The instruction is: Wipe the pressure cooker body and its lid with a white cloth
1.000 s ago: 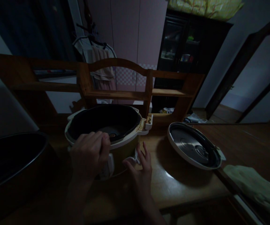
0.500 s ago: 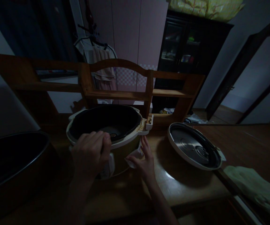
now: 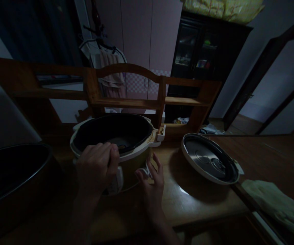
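Observation:
A rice cooker body (image 3: 134, 172) with a pale rim and a dark, deep interior stands without its lid on the wooden table (image 3: 188, 204). My left hand (image 3: 98, 166) is closed over the near edge of its rim, fingers curled. Against the cooker's right side, my right hand (image 3: 153, 183) pinches a white wipe or piece of tissue (image 3: 146, 171) between thumb and fingers. Off to the right, the detached round lid (image 3: 203, 156) lies with its metal inner face up. At the left is a large dark inner pot (image 3: 34, 170).
Behind the cooker rises a wooden shelf frame (image 3: 126, 102). A pale green cloth (image 3: 272, 200) lies at the right edge. Clothes on hangers (image 3: 111, 64), a dark cabinet (image 3: 198, 51) and a doorway stand farther back. The room is dim.
My right hand has moved slightly left and down along the cooker's side with the white wipe, its fingers bending more. My left hand stays on the rim.

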Demonstrator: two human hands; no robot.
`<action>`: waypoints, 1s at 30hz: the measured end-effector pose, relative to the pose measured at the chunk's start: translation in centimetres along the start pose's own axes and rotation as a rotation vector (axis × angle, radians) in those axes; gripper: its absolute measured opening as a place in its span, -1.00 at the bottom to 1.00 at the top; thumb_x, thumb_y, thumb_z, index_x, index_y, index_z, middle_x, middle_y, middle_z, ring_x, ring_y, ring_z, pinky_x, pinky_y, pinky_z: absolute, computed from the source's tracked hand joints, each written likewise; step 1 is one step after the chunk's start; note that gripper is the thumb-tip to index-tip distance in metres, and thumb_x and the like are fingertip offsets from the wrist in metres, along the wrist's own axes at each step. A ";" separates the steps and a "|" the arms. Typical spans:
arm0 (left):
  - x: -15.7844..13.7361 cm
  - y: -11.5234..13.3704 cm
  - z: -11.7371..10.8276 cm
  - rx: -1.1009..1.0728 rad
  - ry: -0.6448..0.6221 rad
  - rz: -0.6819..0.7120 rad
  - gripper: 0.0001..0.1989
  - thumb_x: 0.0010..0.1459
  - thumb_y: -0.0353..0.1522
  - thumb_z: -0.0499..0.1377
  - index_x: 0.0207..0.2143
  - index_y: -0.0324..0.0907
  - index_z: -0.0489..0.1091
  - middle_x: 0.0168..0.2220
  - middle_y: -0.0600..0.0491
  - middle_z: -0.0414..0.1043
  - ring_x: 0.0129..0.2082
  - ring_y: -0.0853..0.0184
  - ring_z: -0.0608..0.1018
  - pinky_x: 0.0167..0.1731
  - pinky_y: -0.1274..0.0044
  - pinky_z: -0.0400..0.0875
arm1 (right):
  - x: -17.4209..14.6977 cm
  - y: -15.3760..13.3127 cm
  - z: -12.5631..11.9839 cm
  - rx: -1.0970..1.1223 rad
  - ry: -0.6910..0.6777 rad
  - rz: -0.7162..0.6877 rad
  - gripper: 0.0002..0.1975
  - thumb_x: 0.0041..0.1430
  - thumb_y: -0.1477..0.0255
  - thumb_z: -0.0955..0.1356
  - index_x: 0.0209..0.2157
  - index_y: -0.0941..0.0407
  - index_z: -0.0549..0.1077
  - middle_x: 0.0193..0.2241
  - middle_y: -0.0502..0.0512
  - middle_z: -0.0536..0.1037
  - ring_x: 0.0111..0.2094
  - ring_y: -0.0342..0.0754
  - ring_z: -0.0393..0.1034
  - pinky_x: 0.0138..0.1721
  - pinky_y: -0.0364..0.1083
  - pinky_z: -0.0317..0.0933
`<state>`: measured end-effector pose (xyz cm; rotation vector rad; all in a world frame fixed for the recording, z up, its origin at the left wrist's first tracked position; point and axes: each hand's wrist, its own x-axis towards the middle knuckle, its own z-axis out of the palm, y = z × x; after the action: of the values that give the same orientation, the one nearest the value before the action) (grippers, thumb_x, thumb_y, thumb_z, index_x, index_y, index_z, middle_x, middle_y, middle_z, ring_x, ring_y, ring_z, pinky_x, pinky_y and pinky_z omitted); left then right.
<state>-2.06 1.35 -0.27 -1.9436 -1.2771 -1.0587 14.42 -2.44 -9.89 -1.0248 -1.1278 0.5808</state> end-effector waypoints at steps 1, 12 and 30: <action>0.0 0.0 0.0 0.003 0.001 0.000 -0.79 0.28 -0.39 0.00 -0.44 -0.12 0.30 -0.49 0.05 0.36 -0.44 0.27 0.37 -0.33 0.36 0.19 | -0.2 -0.1 0.2 -0.016 0.008 -0.022 -0.57 0.20 0.35 0.43 0.11 -0.06 0.45 0.30 0.15 0.15 0.23 0.12 0.22 0.05 0.07 0.39; 0.1 0.3 -0.2 0.002 0.002 -0.008 -0.81 0.28 -0.39 0.00 -0.43 -0.11 0.28 -0.48 0.06 0.36 -0.43 0.26 0.37 -0.32 0.36 0.19 | -1.5 1.1 0.7 -0.150 -0.034 -0.088 -0.53 0.40 0.42 0.19 0.30 -0.09 0.19 0.34 0.10 0.10 0.34 0.06 0.03 0.26 0.16 0.12; 0.3 0.5 -0.5 -0.029 0.003 0.018 -0.80 0.25 -0.42 0.01 -0.47 -0.12 0.24 -0.51 0.08 0.32 -0.44 0.29 0.35 -0.33 0.37 0.18 | -7.1 0.6 3.0 -0.217 -0.231 -0.538 -0.48 0.36 0.55 0.22 0.27 -0.15 0.21 0.16 0.01 0.40 0.12 0.04 0.38 0.09 -0.03 0.38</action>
<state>-1.68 0.96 0.25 -1.9705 -1.2461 -1.0766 9.11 -6.85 -13.39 -0.7969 -1.6256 0.1469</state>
